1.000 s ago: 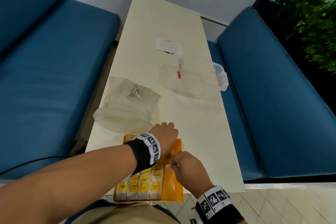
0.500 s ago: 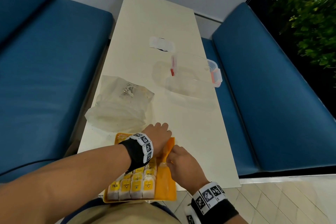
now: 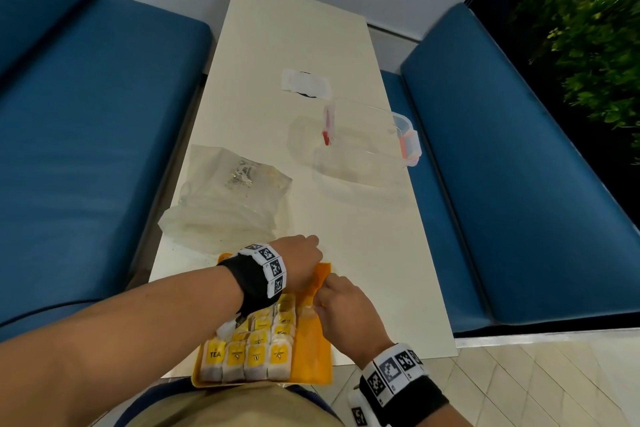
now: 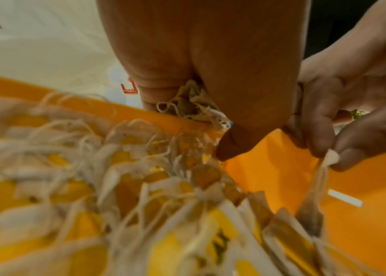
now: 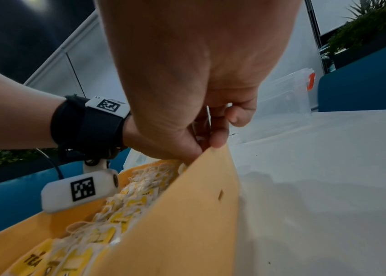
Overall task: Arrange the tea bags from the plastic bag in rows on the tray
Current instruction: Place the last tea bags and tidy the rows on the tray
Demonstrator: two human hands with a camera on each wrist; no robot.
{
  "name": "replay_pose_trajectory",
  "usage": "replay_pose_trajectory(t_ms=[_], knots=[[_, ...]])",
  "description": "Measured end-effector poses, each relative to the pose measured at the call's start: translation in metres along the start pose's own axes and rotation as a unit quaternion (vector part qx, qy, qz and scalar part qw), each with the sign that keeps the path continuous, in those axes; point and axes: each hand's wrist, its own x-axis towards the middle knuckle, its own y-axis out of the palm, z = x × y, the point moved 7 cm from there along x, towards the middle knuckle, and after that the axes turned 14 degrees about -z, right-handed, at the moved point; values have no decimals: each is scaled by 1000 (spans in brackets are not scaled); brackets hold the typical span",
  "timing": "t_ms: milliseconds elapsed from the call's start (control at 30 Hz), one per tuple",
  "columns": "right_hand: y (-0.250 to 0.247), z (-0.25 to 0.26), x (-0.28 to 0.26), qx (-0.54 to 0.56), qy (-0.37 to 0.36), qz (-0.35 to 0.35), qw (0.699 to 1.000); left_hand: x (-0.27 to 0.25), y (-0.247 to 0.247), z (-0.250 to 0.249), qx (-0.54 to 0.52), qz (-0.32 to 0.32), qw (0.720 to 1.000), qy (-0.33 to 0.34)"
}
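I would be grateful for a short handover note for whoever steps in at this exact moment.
Left hand: grips a small bunch of tea bags over the far end of the orange tray.
Right hand: pinches the top of one tea bag, hanging beside the filled rows.
Tray sits at the near table edge; plastic bag lies beyond it, whether any bags are left in it is unclear.
Done: four columns of tea bags laid on the tray's left part.
Left: fill the bare right strip, starting with the pinched bag, then the bunch.

tea bags blurred in left wrist view, tray near edge hidden
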Motion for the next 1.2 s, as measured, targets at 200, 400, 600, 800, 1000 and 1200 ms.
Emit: replay_pose_trajectory(t_ms=[200,400,600,800,1000,1200], knots=[[-10,-8,22,15,60,-47,997,4,2,11,-92,-10,995,-29],[-6,-14,43,21,75,-40,996,6,-3,16,-134,-34,989,-45],[4,-22,44,64,82,-37,994,6,-7,21,-155,-9,985,-70],[6,-25,47,67,81,-45,994,2,-12,24,-192,3,976,-107],[7,-28,53,88,102,-57,989,-6,-34,24,-310,-43,938,-152],[4,-28,56,81,105,-78,988,-33,-48,28,-557,-62,802,-206]])
